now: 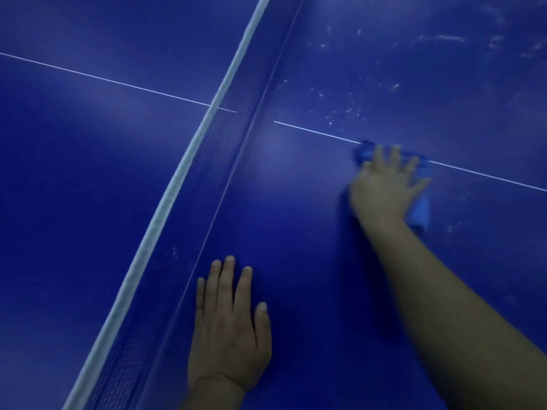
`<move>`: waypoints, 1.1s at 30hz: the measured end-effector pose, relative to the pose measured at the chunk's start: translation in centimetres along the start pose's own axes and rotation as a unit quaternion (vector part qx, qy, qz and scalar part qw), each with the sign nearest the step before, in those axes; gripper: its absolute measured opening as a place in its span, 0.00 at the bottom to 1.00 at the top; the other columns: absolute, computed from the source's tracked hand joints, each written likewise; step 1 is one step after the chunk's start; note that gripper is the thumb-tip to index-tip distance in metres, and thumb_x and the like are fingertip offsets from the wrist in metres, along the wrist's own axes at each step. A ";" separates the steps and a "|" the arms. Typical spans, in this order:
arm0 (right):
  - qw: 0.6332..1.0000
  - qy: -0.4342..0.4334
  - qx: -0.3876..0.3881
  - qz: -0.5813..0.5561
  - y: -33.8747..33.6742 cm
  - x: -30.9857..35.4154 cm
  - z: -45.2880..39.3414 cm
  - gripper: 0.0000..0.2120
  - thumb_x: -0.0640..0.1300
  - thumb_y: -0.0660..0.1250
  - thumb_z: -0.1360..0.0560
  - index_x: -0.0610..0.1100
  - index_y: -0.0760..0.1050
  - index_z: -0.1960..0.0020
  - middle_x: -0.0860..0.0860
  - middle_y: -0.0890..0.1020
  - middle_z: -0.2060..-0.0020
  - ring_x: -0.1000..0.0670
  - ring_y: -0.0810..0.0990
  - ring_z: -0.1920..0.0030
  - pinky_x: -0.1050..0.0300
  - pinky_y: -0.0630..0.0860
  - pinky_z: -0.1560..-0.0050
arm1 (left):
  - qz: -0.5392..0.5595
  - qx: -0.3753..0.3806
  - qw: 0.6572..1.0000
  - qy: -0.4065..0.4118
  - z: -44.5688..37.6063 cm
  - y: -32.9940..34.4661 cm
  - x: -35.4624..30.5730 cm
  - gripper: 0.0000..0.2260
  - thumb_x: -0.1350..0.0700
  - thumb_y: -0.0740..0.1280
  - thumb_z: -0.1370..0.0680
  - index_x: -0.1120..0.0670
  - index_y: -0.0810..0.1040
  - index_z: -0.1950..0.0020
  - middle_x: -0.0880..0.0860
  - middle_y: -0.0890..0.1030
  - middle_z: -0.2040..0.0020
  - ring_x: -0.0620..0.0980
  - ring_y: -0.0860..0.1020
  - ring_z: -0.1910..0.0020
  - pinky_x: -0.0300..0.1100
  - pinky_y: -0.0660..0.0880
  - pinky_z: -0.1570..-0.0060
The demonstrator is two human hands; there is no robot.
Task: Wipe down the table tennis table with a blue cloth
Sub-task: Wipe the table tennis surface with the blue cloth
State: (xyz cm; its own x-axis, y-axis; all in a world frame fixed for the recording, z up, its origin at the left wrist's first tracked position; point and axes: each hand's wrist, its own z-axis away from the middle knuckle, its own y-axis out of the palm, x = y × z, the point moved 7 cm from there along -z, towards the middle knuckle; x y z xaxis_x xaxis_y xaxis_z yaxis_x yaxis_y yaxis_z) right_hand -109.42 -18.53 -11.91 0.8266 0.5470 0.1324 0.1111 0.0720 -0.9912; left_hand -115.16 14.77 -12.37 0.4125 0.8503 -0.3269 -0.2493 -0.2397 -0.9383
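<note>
Seen from above, looking down at a dark blue table tennis surface (296, 202) in dim light.

Nearest, low and centre, the left hand (229, 327) lies flat on the surface, palm down, fingers straight and a little spread, holding nothing. It rests just right of the net's foot, fingertips pointing away from the viewer.

The net (189, 173) runs diagonally from the near left corner up to the far centre, with a pale band along its top edge and dark mesh below it. Its lower edge meets the surface just beside the left hand.

Farther off and to the right, a bare forearm reaches in from the near right corner. At its end the right hand (384, 184) presses down on a blue cloth (420, 211), fingers spread and fairly straight on top of it — the hand is blurred, so the exact grip is hard to make out. The cloth is bunched beneath the palm, showing past the fingertips on the far side and along the hand's right edge.

The cloth sits on the thin white centre line (488, 176), which crosses the surface from left to right and passes under the net.

Beyond the cloth, on the far right part of the surface, pale specks and smears (340, 113) are scattered — thickest just past the line.
</note>
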 end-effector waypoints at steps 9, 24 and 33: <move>0.980 -0.199 0.006 0.025 1.2 4.9 -0.1 0.25 0.50 0.53 0.19 0.55 0.59 0.22 0.52 0.58 0.21 0.41 0.52 0.21 0.30 0.47 0.27 | 0.012 -0.006 1.000 -0.008 -0.2 -0.3 -0.1 0.28 0.44 0.49 0.20 0.56 0.67 0.25 0.56 0.60 0.21 0.53 0.51 0.21 0.45 0.38 0.23; 0.996 -0.090 0.001 0.025 -0.3 -5.9 -1.9 0.25 0.53 0.50 0.17 0.55 0.57 0.21 0.53 0.56 0.20 0.41 0.50 0.21 0.27 0.46 0.27 | 0.016 -0.011 1.000 -0.007 -0.1 -0.2 -0.2 0.30 0.43 0.47 0.21 0.58 0.67 0.25 0.58 0.59 0.21 0.54 0.50 0.20 0.53 0.44 0.22; 0.872 -0.485 0.065 0.009 -0.1 -3.4 10.3 0.23 0.55 0.51 0.19 0.56 0.66 0.25 0.52 0.64 0.23 0.40 0.57 0.22 0.28 0.52 0.28 | 0.024 -0.018 1.000 -0.004 -0.1 -0.4 -0.4 0.30 0.43 0.48 0.21 0.59 0.67 0.25 0.58 0.59 0.21 0.54 0.50 0.20 0.52 0.42 0.22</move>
State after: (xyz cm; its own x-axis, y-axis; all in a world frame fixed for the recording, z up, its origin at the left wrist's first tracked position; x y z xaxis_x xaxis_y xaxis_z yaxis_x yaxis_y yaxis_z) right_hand -117.92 -11.81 -12.28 -0.0358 0.9927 0.1155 -0.0134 0.1150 -0.9933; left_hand -115.15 14.50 -11.92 0.3940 0.8409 -0.3710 -0.2369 -0.2971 -0.9250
